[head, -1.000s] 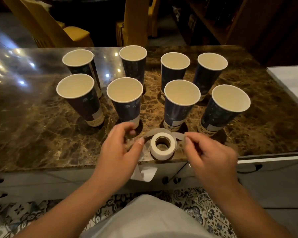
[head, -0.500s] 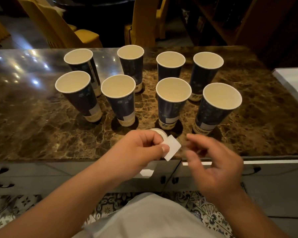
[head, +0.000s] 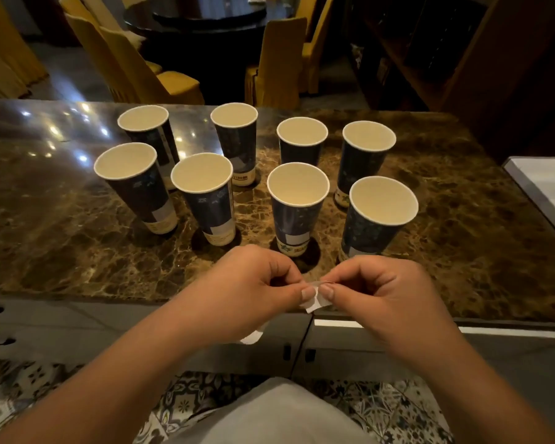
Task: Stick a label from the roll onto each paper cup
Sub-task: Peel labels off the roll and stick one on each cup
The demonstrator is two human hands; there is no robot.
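Label piece [head: 314,301] pinched between left hand [head: 253,290] and right hand [head: 378,296], thumbs nearly touching, over near edge of marble counter [head: 45,245]. Both fists curled, knuckles up. Paper cups [head: 297,203] stand straight ahead, two rows; nearest just beyond hands, equally near both. Roll hidden behind hands.

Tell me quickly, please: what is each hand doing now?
Left hand: closed, pinching the small white label.
Right hand: closed, pinching the same label from the other side.
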